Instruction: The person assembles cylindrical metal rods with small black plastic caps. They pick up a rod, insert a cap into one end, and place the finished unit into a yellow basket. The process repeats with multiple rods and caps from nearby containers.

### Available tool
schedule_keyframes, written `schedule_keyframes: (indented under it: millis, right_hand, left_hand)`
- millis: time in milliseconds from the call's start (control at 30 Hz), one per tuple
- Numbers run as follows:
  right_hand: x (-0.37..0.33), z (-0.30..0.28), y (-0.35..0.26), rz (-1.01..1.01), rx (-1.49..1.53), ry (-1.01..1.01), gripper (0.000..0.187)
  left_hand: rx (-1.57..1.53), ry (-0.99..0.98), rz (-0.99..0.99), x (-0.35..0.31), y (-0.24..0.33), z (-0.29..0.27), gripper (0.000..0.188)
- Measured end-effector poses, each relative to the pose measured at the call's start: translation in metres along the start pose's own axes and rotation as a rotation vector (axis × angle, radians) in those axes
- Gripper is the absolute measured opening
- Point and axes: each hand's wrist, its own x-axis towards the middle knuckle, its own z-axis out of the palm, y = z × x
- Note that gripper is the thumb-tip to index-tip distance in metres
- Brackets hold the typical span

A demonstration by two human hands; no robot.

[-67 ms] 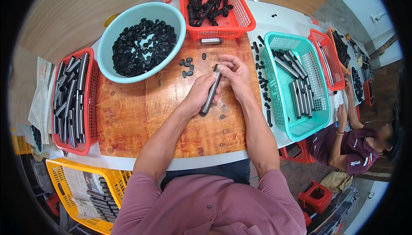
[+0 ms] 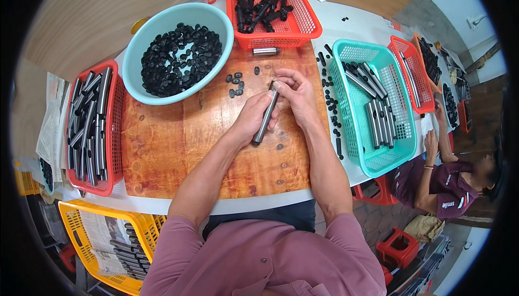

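Observation:
A shiny metal tube [image 2: 264, 124] with a dark lower end lies slantwise in my left hand [image 2: 255, 113], whose fingers wrap round its middle. At the tube's upper end my right hand [image 2: 294, 95] is closed, thumb and fingers pinching the tip. Whether a small black piece sits under those fingers is hidden. Several small black plastic caps [image 2: 235, 84] lie on the wooden board [image 2: 178, 150] just beyond my left hand. Farther off, one more metal tube [image 2: 265, 51] rests in front of the red basket.
A pale blue basin [image 2: 132, 74] of black caps stands at the far left. Metal tubes fill a red basket [image 2: 114, 134] at left, a teal basket [image 2: 373, 167] at right and a yellow crate [image 2: 81, 242]. Another red basket [image 2: 275, 41] holds black parts. A co-worker [image 2: 432, 182] sits at right.

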Motion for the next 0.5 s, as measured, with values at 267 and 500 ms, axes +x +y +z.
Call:
schedule_keyframes:
  millis: [267,500]
  right_hand:
    - [0.0001,-0.0034,-0.0013,-0.032,0.151,-0.017,0.037]
    - [0.001,-0.0079,0.0008,-0.063,0.146,-0.015,0.04]
  left_hand:
    - [0.088,-0.03,0.125,0.0023,-0.0053,-0.0052,0.042]
    - [0.097,-0.064,0.083,0.0036,0.0027,-0.0048,0.034]
